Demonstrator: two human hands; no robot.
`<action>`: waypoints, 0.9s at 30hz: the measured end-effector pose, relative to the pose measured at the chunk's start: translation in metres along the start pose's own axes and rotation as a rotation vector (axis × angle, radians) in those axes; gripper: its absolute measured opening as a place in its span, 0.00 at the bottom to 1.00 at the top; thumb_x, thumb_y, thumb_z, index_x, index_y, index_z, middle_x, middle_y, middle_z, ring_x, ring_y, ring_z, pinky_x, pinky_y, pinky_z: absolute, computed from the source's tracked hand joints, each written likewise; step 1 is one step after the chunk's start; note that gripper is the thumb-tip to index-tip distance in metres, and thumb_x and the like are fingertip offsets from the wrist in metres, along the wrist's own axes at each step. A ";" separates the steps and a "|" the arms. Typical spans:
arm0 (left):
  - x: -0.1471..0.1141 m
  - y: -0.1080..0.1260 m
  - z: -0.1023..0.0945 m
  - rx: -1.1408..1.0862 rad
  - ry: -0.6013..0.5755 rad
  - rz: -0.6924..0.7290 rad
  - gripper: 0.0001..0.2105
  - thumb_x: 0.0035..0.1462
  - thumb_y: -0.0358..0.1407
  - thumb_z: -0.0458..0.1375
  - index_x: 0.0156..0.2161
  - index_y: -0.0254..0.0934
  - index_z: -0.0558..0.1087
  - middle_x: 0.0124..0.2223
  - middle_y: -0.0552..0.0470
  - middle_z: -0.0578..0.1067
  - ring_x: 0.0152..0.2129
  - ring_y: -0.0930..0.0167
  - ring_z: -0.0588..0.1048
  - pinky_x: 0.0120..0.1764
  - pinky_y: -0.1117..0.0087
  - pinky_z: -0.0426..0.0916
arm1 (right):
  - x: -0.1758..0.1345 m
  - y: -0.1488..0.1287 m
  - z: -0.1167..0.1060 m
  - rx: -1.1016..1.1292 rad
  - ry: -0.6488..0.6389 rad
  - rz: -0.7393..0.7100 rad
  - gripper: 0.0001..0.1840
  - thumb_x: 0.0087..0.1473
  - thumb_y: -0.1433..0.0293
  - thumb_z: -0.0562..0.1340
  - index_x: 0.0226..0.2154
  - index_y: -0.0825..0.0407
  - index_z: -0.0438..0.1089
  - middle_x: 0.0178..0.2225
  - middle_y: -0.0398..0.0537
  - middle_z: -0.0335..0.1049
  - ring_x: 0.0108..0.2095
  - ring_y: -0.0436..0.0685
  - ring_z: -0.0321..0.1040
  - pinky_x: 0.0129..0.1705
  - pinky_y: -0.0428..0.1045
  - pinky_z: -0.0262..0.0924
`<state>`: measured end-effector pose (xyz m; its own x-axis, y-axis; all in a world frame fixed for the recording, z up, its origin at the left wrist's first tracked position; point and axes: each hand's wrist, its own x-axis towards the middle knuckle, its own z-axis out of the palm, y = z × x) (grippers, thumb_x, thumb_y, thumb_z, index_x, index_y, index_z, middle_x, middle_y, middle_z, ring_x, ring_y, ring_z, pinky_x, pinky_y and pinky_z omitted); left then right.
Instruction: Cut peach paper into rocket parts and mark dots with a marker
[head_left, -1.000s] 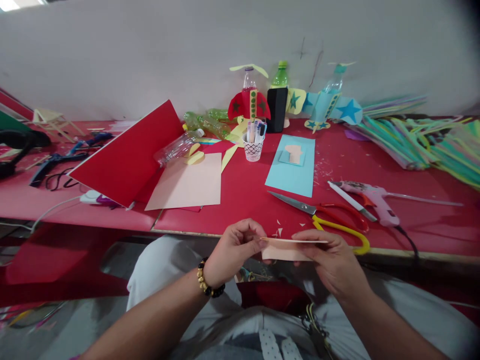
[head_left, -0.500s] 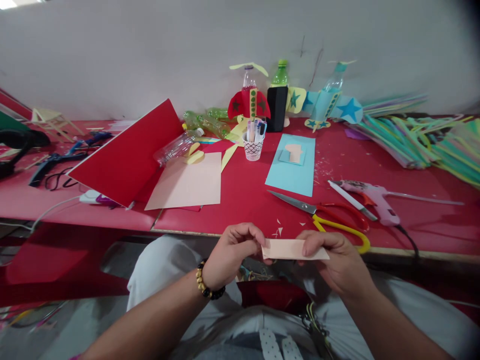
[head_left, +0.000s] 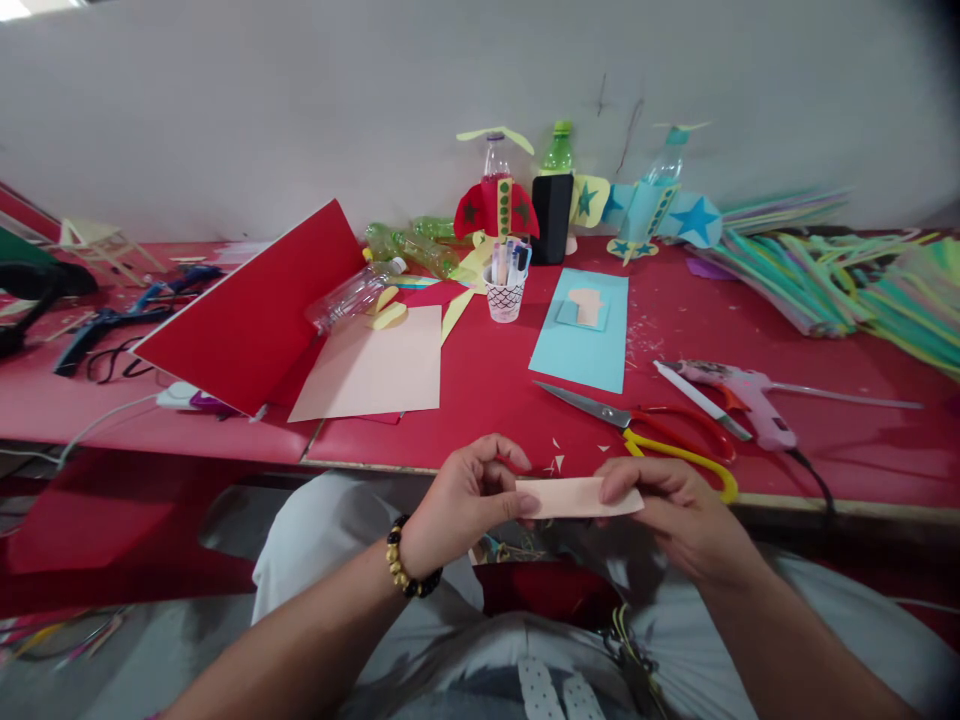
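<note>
A pale peach paper strip (head_left: 566, 497) is stretched level between my two hands, just in front of the table edge. My left hand (head_left: 476, 492) pinches its left end with the thumb on top. The right end is gripped by my right hand (head_left: 671, 505), thumb pressed on the face and fingers behind, out of sight. Close beyond my right hand lie scissors (head_left: 649, 425) with red and yellow handles. Small paper scraps (head_left: 559, 462) lie near the strip on the red table (head_left: 480, 400).
A peach sheet (head_left: 375, 375) and a tilted red board (head_left: 255, 310) lie left. Ahead are a pen cup (head_left: 505, 295), a light-blue sheet (head_left: 577, 350) and bottle airplanes (head_left: 496, 205). A pink glue gun (head_left: 757, 395) and white cutter (head_left: 701, 400) are right.
My left thumb has moved from the strip's left corner onto its top face, and the left fingers have lifted. The strip and right hand have shifted slightly left.
</note>
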<state>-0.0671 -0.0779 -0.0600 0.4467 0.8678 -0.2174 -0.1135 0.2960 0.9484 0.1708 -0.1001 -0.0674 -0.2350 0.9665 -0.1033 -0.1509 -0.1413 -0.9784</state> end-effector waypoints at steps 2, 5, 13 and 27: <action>0.000 0.002 -0.002 0.083 -0.005 -0.012 0.17 0.47 0.35 0.67 0.41 0.34 0.68 0.21 0.57 0.73 0.18 0.77 0.70 0.24 0.78 0.60 | -0.002 -0.007 -0.009 -0.121 -0.024 -0.036 0.08 0.46 0.65 0.65 0.31 0.49 0.76 0.35 0.50 0.74 0.34 0.60 0.70 0.34 0.51 0.63; -0.002 0.004 -0.002 0.160 -0.011 -0.021 0.15 0.47 0.36 0.67 0.38 0.34 0.69 0.23 0.56 0.73 0.20 0.76 0.71 0.25 0.77 0.61 | -0.003 -0.015 -0.012 -0.347 -0.090 -0.073 0.15 0.51 0.61 0.62 0.40 0.48 0.74 0.42 0.52 0.74 0.40 0.63 0.70 0.39 0.53 0.64; -0.005 -0.006 0.009 0.518 -0.039 0.077 0.07 0.50 0.33 0.63 0.36 0.36 0.73 0.27 0.53 0.76 0.23 0.73 0.73 0.28 0.75 0.63 | 0.000 -0.014 0.020 -0.859 -0.271 -0.184 0.12 0.61 0.62 0.57 0.36 0.49 0.74 0.29 0.44 0.73 0.29 0.53 0.68 0.31 0.46 0.57; -0.010 -0.006 0.015 0.769 -0.106 0.288 0.08 0.56 0.28 0.57 0.27 0.36 0.74 0.25 0.54 0.75 0.21 0.77 0.70 0.27 0.79 0.60 | -0.002 -0.016 0.016 -1.020 -0.379 -0.294 0.15 0.64 0.66 0.52 0.31 0.51 0.71 0.26 0.43 0.72 0.27 0.51 0.65 0.31 0.47 0.53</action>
<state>-0.0579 -0.0941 -0.0603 0.5788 0.8143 0.0448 0.3850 -0.3212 0.8652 0.1586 -0.1033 -0.0491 -0.6225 0.7812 0.0463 0.5659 0.4902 -0.6629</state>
